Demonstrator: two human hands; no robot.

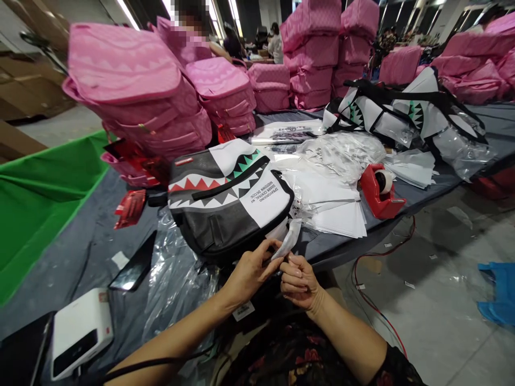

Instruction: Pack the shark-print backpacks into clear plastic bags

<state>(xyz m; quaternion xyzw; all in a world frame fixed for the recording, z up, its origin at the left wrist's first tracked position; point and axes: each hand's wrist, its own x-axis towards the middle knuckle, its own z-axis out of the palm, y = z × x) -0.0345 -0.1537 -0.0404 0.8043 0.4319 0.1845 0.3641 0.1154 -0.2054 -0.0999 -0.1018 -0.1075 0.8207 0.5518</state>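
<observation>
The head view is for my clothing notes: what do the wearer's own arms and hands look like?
Both the left hand and right hand are ungloved, with bare forearms. A dark, patterned sleeve shows on the right arm; no left sleeve is visible. A thin black cable crosses the left forearm.

A dark-covered table (100,225) is occupied at its near edge by a black, grey and white bag (229,201); around it are set pink backpacks (137,96), a red tape dispenser (376,195), white sheets (341,219) and a white device (86,321).
</observation>
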